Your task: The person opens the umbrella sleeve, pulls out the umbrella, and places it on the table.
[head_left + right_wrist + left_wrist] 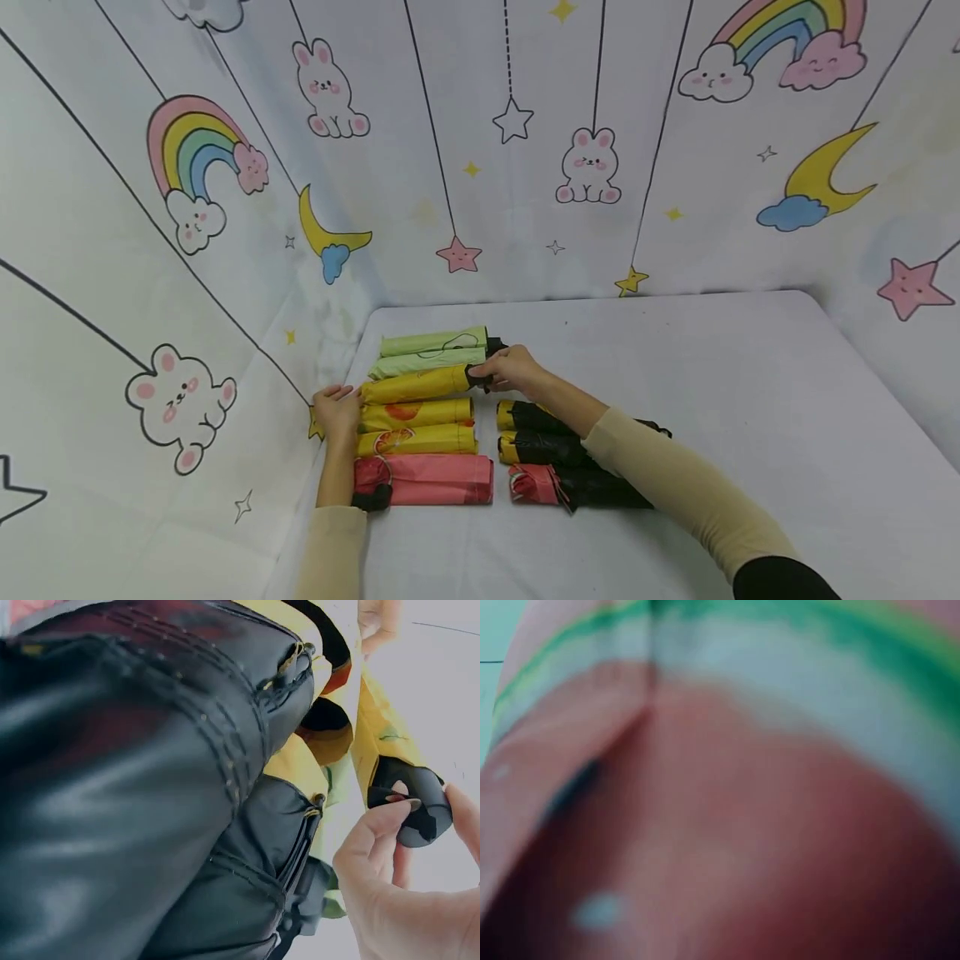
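My right hand (513, 369) pinches the black handle end (424, 806) of a yellow folded umbrella (416, 385), thumb and fingers around it. My left hand (337, 410) holds the same umbrella's left end, though its fingertips are partly hidden. Just behind lie light green rolled umbrellas (431, 350) with a black end and a cord loop. In front are two yellow fabric rolls with orange-slice prints (420, 440) and a pink-red roll (442, 479). The left wrist view is a blur of pink, white and green fabric (780, 675).
Right of the yellow rolls lie black bundles with yellow ends (547, 450) and a black bundle with a red end (536, 483), partly under my right forearm. A black cord end (372, 498) rests on the pink-red roll. White cloth (750, 400) covers the table; a printed curtain (525, 183) stands behind.
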Demonstrator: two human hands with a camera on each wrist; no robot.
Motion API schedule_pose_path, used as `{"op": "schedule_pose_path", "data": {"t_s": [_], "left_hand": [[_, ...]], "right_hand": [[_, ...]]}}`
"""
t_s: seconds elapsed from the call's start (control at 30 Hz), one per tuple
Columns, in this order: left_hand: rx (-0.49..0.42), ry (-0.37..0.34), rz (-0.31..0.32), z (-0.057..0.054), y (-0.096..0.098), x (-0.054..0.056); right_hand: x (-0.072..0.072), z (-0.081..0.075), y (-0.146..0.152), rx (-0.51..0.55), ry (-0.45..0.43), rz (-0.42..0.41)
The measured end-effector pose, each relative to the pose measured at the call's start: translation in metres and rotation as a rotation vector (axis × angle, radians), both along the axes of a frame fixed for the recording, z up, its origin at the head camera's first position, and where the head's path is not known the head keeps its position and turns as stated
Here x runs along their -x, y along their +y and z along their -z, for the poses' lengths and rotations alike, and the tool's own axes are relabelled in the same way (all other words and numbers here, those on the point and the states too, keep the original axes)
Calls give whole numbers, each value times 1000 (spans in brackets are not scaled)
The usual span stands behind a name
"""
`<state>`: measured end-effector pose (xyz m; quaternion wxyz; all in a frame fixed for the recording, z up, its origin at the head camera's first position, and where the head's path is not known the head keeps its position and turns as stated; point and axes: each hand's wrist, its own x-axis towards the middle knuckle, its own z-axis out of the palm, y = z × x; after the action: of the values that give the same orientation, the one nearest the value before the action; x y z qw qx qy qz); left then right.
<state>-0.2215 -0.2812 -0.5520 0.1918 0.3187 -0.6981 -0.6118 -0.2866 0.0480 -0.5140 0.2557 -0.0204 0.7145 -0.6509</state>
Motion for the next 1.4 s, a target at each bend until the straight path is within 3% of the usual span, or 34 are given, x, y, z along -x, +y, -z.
{"op": "schedule_pose_path", "data": {"t_s": [0.27,0.7,1.07,1.4], "left_hand": [[39,-44,12,-1,-1,-1],[-49,43,-4,-1,0,-1],[-51,15,-10,-3,1,0],[-42,2,-24,-4,0,0]], "right_hand": [[0,2,1,32,4,20],[0,0,10,73,-7,29],[2,-3,23,90,-11,69],[1,0,36,105,-7,53]]}}
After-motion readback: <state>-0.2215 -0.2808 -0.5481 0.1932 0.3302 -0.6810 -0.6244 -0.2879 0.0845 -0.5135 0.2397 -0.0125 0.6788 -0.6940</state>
